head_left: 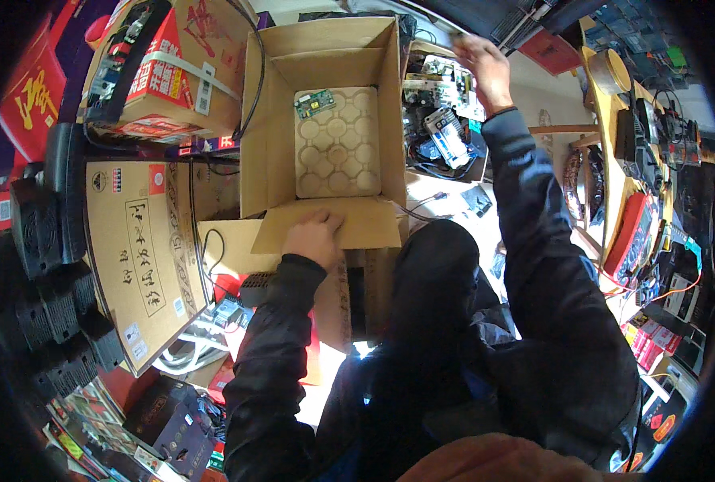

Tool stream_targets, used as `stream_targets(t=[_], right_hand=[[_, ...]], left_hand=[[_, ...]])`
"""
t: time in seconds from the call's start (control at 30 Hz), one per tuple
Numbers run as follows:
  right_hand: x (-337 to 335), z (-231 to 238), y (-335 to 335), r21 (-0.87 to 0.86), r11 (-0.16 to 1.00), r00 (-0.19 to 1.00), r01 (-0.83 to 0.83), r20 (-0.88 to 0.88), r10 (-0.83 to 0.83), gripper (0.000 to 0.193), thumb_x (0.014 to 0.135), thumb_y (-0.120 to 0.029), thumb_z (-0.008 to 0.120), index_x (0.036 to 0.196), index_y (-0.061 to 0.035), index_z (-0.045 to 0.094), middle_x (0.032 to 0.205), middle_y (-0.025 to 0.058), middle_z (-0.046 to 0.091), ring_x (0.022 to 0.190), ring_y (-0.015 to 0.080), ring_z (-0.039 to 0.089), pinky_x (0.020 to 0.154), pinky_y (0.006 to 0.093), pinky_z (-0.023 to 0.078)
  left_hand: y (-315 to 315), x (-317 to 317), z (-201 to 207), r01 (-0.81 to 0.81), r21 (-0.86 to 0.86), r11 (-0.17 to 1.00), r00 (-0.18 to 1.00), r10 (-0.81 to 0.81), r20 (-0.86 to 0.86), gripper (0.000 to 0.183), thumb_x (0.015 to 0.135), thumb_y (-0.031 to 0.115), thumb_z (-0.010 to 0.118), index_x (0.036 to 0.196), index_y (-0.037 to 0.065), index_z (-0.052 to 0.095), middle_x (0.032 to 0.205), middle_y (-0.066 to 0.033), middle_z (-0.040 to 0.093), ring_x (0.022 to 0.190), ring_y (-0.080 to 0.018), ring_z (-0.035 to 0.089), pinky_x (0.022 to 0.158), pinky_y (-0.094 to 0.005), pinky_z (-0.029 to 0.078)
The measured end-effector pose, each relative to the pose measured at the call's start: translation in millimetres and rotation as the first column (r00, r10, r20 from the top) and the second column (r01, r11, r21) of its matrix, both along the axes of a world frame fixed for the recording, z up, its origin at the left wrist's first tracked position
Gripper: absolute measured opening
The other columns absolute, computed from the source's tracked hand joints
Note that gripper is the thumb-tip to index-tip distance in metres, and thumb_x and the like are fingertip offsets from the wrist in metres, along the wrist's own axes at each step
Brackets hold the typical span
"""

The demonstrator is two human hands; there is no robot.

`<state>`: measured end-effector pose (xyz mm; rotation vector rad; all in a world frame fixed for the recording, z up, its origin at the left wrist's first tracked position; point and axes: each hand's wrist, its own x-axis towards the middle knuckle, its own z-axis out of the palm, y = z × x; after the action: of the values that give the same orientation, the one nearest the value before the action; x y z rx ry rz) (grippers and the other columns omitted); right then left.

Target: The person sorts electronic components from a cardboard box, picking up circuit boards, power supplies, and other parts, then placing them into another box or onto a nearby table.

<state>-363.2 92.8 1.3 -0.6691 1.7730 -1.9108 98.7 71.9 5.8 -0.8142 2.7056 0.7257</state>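
Observation:
A tall cardboard box [254,120] stands in front of me with its top flaps unfolded. On its floor lies a moulded pulp tray [337,153] with round hollows, and a green circuit board [315,103] rests on the tray's far left part. My left hand [315,238] grips the near flap [369,227] of this box, fingers bent over the cardboard. My right hand [486,71] is raised at the far right, fingers loosely apart, with nothing visible in it. Beneath it is a second box of circuit boards [446,76], cables and a white-and-blue module [447,140].
Printed cartons [144,241] and stacked black power adapters [48,281] line the left side. A loose black cable [261,72] hangs along the tall box. At right, a wooden shelf [602,120] holds tools and a red device [630,233]. White tubing [189,349] lies lower left.

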Motion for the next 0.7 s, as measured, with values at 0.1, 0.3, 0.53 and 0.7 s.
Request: stream_targets(t=[0.1, 0.3, 0.53, 0.7], right_hand=[[-58.9, -77.9, 43.1, 0.795, 0.529, 0.817, 0.297, -0.498, 0.290, 0.039, 0.094, -0.034, 0.068, 0.102, 0.0034, 0.073, 0.091, 0.0157, 0.074, 0.089, 0.0190, 0.072, 0.076, 0.0352, 0.055], [-65.7, -176.1, 69.7, 0.854, 0.366, 0.875, 0.371, -0.453, 0.172, 0.067, 0.076, -0.057, 0.074, 0.103, 0.0045, 0.073, 0.107, 0.0264, 0.073, 0.103, 0.0386, 0.071, 0.091, 0.0450, 0.056], [-52.2, -125.6, 84.4, 0.712, 0.680, 0.985, 0.174, -0.136, -0.110, 0.036, 0.088, -0.029, 0.075, 0.093, 0.0061, 0.072, 0.095, 0.0140, 0.075, 0.093, 0.0234, 0.073, 0.078, 0.0367, 0.059], [-28.4, -62.2, 113.8, 0.487, 0.873, 0.999, 0.028, -0.050, -0.004, 0.030, 0.095, -0.022, 0.072, 0.109, 0.0043, 0.070, 0.104, 0.0093, 0.071, 0.088, 0.0170, 0.068, 0.080, 0.0323, 0.056]], left_hand=[[0.4, -0.9, 0.1, 0.009, -0.040, 0.999, 1.000, -0.009, 0.009, 0.059, 0.069, 0.021, 0.077, 0.126, 0.016, 0.066, 0.126, -0.0110, 0.064, 0.116, -0.0348, 0.062, 0.096, -0.0471, 0.054], [2.1, 0.9, 5.9, -0.008, 0.001, 1.000, 0.998, 0.008, 0.057, 0.059, 0.073, 0.017, 0.070, 0.132, 0.020, 0.066, 0.132, -0.0125, 0.064, 0.120, -0.0351, 0.061, 0.100, -0.0460, 0.053], [-0.7, -3.5, 9.9, -0.027, 0.006, 1.000, 0.999, 0.027, 0.033, 0.056, 0.074, 0.017, 0.067, 0.130, 0.019, 0.066, 0.130, -0.0144, 0.065, 0.110, -0.0379, 0.066, 0.093, -0.0482, 0.055], [-1.1, -6.4, 4.4, -0.031, 0.043, 0.999, 0.990, 0.025, 0.137, 0.047, 0.074, 0.020, 0.068, 0.121, 0.017, 0.070, 0.116, -0.0166, 0.069, 0.100, -0.0388, 0.069, 0.086, -0.0490, 0.057]])
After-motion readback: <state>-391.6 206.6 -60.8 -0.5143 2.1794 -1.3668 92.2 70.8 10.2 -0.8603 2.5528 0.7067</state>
